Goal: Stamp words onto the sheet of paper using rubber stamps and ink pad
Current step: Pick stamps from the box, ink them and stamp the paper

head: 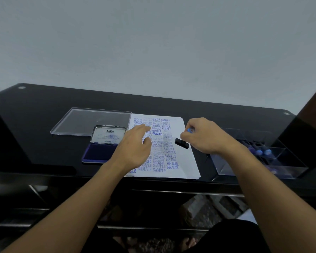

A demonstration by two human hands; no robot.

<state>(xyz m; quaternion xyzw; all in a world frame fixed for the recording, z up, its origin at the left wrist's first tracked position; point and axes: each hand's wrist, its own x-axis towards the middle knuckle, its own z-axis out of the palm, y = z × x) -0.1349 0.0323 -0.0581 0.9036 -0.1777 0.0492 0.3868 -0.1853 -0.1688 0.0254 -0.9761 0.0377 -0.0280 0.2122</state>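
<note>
A white sheet of paper point(185, 157) lies on the black table, covered with several blue stamped words such as SAMPLE, FRAGILE and AIR MAIL. My left hand point(135, 145) rests flat on the sheet's left part, fingers straight. My right hand point(202, 136) grips a rubber stamp point(181, 143) with a blue handle and a black base, held tilted just above the sheet's right side. An open ink pad point(98, 152) with a blue pad and an Artline lid lies left of the paper.
A clear plastic lid point(77, 121) lies behind the ink pad. A clear compartment box point(281, 161) with more blue-handled stamps stands at the right. The table's front edge point(44, 178) runs below the paper.
</note>
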